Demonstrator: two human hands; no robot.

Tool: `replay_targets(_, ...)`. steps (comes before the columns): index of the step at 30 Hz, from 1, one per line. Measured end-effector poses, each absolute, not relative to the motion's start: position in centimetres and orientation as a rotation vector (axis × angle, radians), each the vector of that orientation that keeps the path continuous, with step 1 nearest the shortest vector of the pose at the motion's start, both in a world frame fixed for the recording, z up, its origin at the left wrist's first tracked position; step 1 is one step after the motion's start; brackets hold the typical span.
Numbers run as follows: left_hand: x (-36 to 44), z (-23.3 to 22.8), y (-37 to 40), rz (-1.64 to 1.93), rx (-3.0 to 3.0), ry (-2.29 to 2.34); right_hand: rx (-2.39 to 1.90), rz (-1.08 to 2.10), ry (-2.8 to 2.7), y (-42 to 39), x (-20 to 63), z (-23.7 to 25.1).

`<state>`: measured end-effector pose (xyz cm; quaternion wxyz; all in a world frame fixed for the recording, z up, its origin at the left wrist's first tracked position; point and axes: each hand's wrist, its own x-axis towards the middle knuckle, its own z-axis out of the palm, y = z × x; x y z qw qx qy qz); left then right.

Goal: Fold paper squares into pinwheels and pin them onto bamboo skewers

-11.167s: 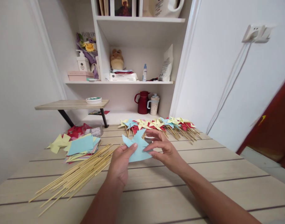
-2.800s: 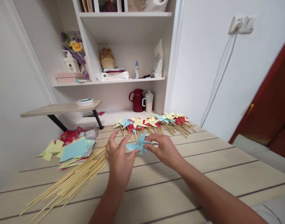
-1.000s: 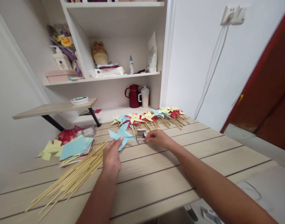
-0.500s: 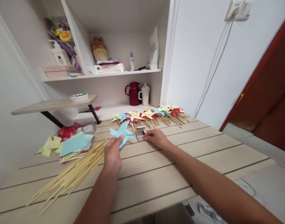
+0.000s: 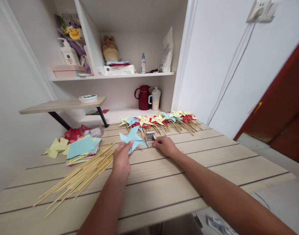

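A light blue paper pinwheel [image 5: 133, 139] is pinched between the thumb and fingers of my left hand [image 5: 122, 158], held above the table. My right hand [image 5: 165, 146] has its fingertips closed at the right front edge of a small open box [image 5: 150, 138]; whatever they pinch, if anything, is too small to make out. Left of my left hand lies a loose bundle of thin wooden sticks [image 5: 78, 176]. Behind both hands, finished pinwheels on sticks [image 5: 159, 120] in yellow, blue and red lie in a row.
A stack of coloured paper squares [image 5: 81, 147] lies at the left, beside yellow folded paper [image 5: 56, 147] and a clear container [image 5: 97, 131]. A small raised wooden shelf [image 5: 58, 105] stands behind them. A red jug [image 5: 144, 98] and a cup [image 5: 156, 99] stand at the back.
The view has shifted slightly, so everything sits a little further right. My left hand still holds the blue pinwheel, and my right hand stays at the small box.
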<state>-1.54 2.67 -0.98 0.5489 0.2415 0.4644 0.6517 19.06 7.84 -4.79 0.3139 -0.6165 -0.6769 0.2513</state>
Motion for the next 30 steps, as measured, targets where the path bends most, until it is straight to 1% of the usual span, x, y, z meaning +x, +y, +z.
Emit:
replay_targets(6, -1.5, -1.0, 2.6, 1.509, 0.592, 1.108, -1.491, 0.946, -1.912, 7.5, 20.1, -4.4)
replay_targets(9, -1.5, -1.1, 2.6, 1.462, 0.610, 1.096, -1.453, 1.013, -1.952, 7.4, 20.3, -4.1)
replay_targets(17, -1.5, -1.6, 2.8, 1.358, 0.704, 1.051, -1.431, 0.998, -1.931, 7.6, 20.0, -3.9)
replay_targets(30, -1.4, -1.5, 2.7, 1.335, 0.740, 1.057, -1.368, 0.903, -1.887, 8.1, 20.0, -4.8)
